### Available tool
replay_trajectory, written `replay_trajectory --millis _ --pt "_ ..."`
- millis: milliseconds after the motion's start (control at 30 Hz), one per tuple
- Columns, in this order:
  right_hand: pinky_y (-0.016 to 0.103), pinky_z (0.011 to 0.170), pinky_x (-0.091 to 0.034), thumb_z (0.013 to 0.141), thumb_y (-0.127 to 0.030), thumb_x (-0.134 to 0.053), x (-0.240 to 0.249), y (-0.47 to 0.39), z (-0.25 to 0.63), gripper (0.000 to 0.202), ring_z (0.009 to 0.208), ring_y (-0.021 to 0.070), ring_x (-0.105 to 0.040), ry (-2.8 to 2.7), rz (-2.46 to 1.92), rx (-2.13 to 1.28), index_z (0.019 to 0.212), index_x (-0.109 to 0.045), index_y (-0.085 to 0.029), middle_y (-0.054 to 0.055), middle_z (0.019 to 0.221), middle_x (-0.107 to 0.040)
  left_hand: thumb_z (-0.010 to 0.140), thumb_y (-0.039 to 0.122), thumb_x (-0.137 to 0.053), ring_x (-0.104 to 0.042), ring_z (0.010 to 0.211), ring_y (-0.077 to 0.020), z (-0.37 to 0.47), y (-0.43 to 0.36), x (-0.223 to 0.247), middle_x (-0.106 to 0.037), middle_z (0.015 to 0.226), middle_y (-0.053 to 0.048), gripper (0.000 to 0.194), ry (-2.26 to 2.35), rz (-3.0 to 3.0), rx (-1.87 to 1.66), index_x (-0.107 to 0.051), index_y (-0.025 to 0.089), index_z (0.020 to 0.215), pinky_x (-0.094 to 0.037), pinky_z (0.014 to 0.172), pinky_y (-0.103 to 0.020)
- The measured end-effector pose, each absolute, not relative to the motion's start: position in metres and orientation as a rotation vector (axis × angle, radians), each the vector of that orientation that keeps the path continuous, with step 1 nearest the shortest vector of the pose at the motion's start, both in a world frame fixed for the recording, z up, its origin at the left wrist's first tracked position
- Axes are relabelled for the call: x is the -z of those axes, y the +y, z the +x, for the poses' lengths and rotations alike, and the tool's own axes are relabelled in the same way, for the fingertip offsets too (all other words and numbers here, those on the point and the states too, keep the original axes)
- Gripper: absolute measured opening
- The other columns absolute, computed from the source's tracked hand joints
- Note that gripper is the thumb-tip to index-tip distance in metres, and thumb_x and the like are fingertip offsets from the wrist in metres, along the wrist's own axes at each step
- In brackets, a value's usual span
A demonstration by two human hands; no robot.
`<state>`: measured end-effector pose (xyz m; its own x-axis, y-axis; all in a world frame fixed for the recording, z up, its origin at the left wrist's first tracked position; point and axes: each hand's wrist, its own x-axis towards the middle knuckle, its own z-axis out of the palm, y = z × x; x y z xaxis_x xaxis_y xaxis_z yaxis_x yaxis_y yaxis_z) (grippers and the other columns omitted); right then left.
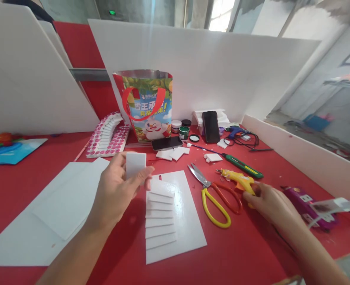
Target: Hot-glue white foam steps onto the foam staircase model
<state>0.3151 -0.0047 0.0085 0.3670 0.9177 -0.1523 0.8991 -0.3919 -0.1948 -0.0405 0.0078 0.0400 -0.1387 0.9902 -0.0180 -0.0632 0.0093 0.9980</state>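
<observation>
The head view is showing a red worktop (127, 249), with large white sheets (23, 237) lying toward its left edge. A printed bag (151, 107) is standing near the back edge, its red handles hanging forward. Nearer the front edge, a smaller white board (189, 225) is carrying overlapping white strips (159, 217) along its left side. Just right of it, scissors (207, 183) are lying with handles spread — blades pointing toward the back edge. Toward the right edge, the right hand (265, 200) is gripping the rear of a yellow glue gun (237, 178). The left hand (118, 184) is pinching a small white piece (136, 163) — holding it upright by the board's far left corner.
</observation>
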Motion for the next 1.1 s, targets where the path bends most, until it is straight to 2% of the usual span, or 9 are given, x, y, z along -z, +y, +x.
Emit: replay_trajectory --millis 100,233,333,433,600,700,833,967,1100 --pt "0.034 0.055 -0.042 0.067 -0.041 -0.065 -0.008 -0.012 0.32 0.02 0.06 0.0266 -0.063 -1.329 -2.289 -0.64 0.063 -0.055 -0.025 0.005 0.059 -0.066 0.08 0.035 -0.08 -0.06 0.054 -0.0109 -0.045 0.015 -0.039 -0.067 0.068 0.004 0.028 1.214 1.028 -1.354 -0.059 0.019 0.089 -0.039 0.043 -0.019" --pt "0.029 0.059 -0.049 0.06 -0.042 -0.083 -0.02 -0.024 0.299 0.039 0.064 0.02 -0.064 -0.94 -1.639 -1.221 0.087 -0.062 -0.022 0.003 0.07 -0.069 0.088 0.027 -0.069 -0.069 0.072 -0.0142 -0.052 0.015 -0.03 -0.071 0.085 -0.001 0.015 1.051 0.822 -1.327 -0.067 0.018 0.1 -0.052 0.054 -0.02" --pt "0.022 0.049 -0.041 0.06 -0.035 -0.089 -0.031 -0.019 0.269 0.039 0.057 0.0128 -0.053 -0.892 -1.361 -1.618 0.085 -0.065 -0.018 0.001 0.065 -0.061 0.09 0.022 -0.065 -0.072 0.083 -0.0183 -0.056 0.013 -0.025 -0.073 0.099 -0.006 0.016 1.017 0.793 -1.256 -0.069 0.016 0.105 -0.059 0.066 -0.025" --pt "0.02 0.048 -0.039 0.064 -0.027 -0.09 -0.039 -0.001 0.238 0.032 0.058 0.0099 -0.049 -0.881 -1.136 -1.823 0.08 -0.065 -0.016 0.0 0.066 -0.057 0.093 0.022 -0.062 -0.071 0.08 -0.0187 -0.057 0.012 -0.022 -0.074 0.1 -0.008 0.017 0.968 0.802 -1.219 -0.068 0.017 0.108 -0.058 0.064 -0.026" --pt "0.014 0.042 -0.032 0.071 -0.021 -0.083 -0.049 0.031 0.194 0.022 0.051 0.0046 -0.034 -0.728 -0.794 -1.918 0.083 -0.066 -0.017 -0.006 0.066 -0.042 0.102 0.032 -0.047 -0.07 0.076 -0.0182 -0.057 0.014 -0.019 -0.073 0.09 -0.008 0.025 0.877 0.655 -1.185 -0.065 0.018 0.112 -0.057 0.062 -0.027" --pt "0.016 0.043 -0.035 0.076 -0.025 -0.08 -0.048 0.038 0.177 0.019 0.055 0.0059 -0.04 -0.791 -0.759 -1.888 0.089 -0.069 -0.017 -0.002 0.075 -0.05 0.104 0.035 -0.04 -0.072 0.077 -0.0177 -0.056 0.014 -0.019 -0.074 0.09 -0.009 0.033 0.885 0.545 -1.158 -0.063 0.019 0.122 -0.059 0.065 -0.027" --pt "0.023 0.051 -0.043 0.082 -0.03 -0.075 -0.03 0.035 0.172 0.017 0.062 0.011 -0.054 -1.011 -0.783 -1.777 0.093 -0.069 -0.018 0.003 0.085 -0.062 0.099 0.029 -0.05 -0.075 0.086 -0.0221 -0.059 0.013 -0.018 -0.076 0.094 -0.009 0.028 0.869 0.57 -1.139 -0.064 0.019 0.121 -0.062 0.071 -0.031" --pt "0.026 0.05 -0.042 0.081 -0.034 -0.075 -0.013 0.031 0.175 0.019 0.051 0.0094 -0.049 -1.042 -0.789 -1.768 0.09 -0.068 -0.018 0.001 0.079 -0.062 0.092 0.03 -0.065 -0.073 0.106 -0.0334 -0.065 0.01 -0.015 -0.077 0.103 -0.011 0.021 0.8 0.643 -1.101 -0.071 0.016 0.106 -0.064 0.084 -0.042" --pt "0.03 0.055 -0.046 0.083 -0.043 -0.074 -0.012 0.027 0.177 0.026 0.057 0.0137 -0.055 -1.125 -0.804 -1.707 0.083 -0.071 -0.018 0.003 0.075 -0.063 0.084 0.028 -0.077 -0.069 0.115 -0.0355 -0.067 0.01 -0.012 -0.077 0.104 -0.01 0.019 0.705 0.679 -1.06 -0.076 0.014 0.098 -0.061 0.092 -0.043"
